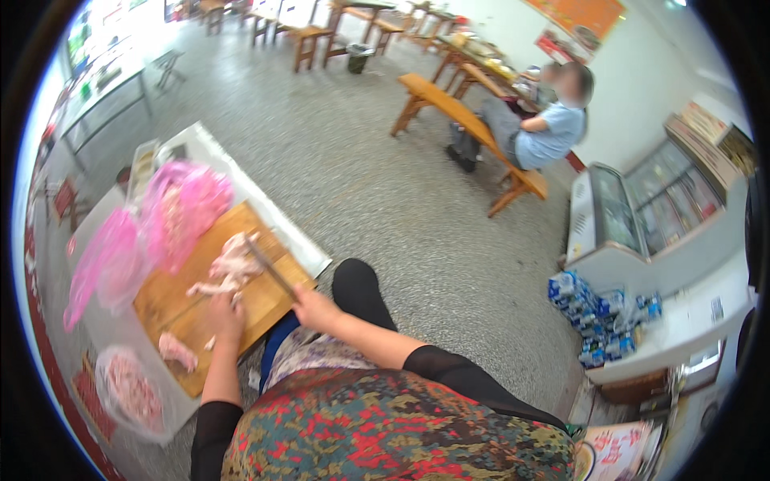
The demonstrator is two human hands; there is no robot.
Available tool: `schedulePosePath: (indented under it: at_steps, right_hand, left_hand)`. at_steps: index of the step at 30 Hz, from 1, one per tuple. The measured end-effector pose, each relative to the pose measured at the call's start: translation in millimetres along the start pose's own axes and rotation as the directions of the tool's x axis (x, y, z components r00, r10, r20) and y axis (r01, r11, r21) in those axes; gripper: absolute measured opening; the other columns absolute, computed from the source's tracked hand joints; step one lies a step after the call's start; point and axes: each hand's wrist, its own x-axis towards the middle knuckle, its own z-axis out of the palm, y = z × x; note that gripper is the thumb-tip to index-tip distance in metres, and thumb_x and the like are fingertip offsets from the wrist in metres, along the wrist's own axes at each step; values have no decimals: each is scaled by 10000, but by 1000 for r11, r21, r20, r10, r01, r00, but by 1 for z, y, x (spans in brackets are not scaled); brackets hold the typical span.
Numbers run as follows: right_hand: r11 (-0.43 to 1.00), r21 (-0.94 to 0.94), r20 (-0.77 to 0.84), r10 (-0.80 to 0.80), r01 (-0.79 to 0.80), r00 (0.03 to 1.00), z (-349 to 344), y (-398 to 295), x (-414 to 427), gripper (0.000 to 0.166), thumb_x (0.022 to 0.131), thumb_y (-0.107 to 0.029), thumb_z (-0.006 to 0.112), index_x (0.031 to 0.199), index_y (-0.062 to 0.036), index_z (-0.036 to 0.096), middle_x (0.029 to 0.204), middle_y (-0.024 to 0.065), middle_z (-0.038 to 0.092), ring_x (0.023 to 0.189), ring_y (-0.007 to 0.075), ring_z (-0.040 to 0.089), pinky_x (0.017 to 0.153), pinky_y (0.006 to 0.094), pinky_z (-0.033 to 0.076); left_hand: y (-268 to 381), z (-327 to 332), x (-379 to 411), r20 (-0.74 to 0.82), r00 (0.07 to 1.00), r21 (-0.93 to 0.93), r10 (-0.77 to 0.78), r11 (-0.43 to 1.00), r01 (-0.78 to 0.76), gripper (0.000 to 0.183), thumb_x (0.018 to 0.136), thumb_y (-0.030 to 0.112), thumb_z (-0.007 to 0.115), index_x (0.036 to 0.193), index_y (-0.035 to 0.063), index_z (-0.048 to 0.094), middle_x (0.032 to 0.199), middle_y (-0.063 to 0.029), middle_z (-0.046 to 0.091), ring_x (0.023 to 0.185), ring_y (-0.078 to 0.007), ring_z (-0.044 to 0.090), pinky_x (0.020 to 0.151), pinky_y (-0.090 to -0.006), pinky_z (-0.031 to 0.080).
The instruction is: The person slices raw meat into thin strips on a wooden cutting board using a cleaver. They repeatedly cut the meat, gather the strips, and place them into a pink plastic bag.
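Note:
My right hand (316, 309) is closed around the handle of a knife (271, 266), whose blade points up and left over a wooden cutting board (271, 306). The blade's far end is at a piece of raw, pale pink meat (237, 258), perhaps poultry. My left hand (227, 317) is at the near end of that meat, its fingers on a thin part of it; the fingertips are blurred. A smaller raw meat piece (178, 352) lies on the board's lower left part, and a small scrap (210, 343) is just left of my left wrist.
Pink plastic bags (189, 201) with raw meat lie at the board's far left edge. A lined bowl of cut meat (132, 391) stands at lower left. Beyond are a wooden bench (451, 108) with a seated person (550, 132), a display freezer (604, 210) and blue-wrapped packs (592, 318).

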Motion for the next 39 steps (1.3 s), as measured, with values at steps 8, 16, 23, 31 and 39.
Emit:
schedulePosePath:
  at_steps: [8, 16, 23, 31, 39]
  right_hand:
    - [997, 76, 5, -17, 17, 1000, -4, -1, -7, 306, 913, -138, 600, 1134, -7, 434, 1000, 298, 630, 950, 496, 612, 807, 553, 496]
    - [999, 43, 30, 21, -22, 999, 7, 7, 9, 293, 900, -202, 597, 1111, -1, 560, 979, 310, 641, 920, 484, 634, 782, 545, 518]
    - [945, 328, -3, -6, 6, 1000, -33, -24, -20, 287, 947, -212, 639, 1126, 0, 565, 774, 118, 634, 620, 214, 621, 542, 354, 485]
    - [817, 449, 571, 48, -361, 820, -59, -53, -24, 227, 998, -218, 591, 1103, -24, 537, 626, -9, 521, 465, 84, 502, 427, 252, 415]
    - [798, 435, 536, 143, -417, 832, -73, -19, -52, 186, 998, -209, 589, 1042, -37, 536, 623, -2, 517, 450, 89, 497, 406, 263, 411]
  left_hand:
    - [28, -24, -5, 39, 998, 214, -43, 976, 34, 269, 794, 94, 686, 1033, 43, 572, 1039, -186, 566, 962, -387, 540, 846, -504, 427]
    - [6, -25, -23, 48, 998, 6, -45, 999, 45, 386, 815, 69, 655, 1195, 28, 606, 1131, -230, 601, 1092, -431, 544, 967, -507, 422]
    - [0, -60, -62, -57, 994, 198, -93, 975, 102, 375, 800, 144, 705, 1143, 22, 618, 1154, -188, 605, 1094, -394, 556, 945, -479, 444]
    - [19, -52, -65, -25, 999, 243, -38, 969, 43, 456, 840, 155, 693, 1260, 18, 585, 1278, -162, 575, 1200, -358, 517, 1040, -474, 391]
    - [22, -46, -74, -20, 1000, 118, 1, 993, 2, 410, 817, 135, 707, 1204, 44, 608, 1201, -159, 595, 1133, -358, 547, 987, -473, 423]
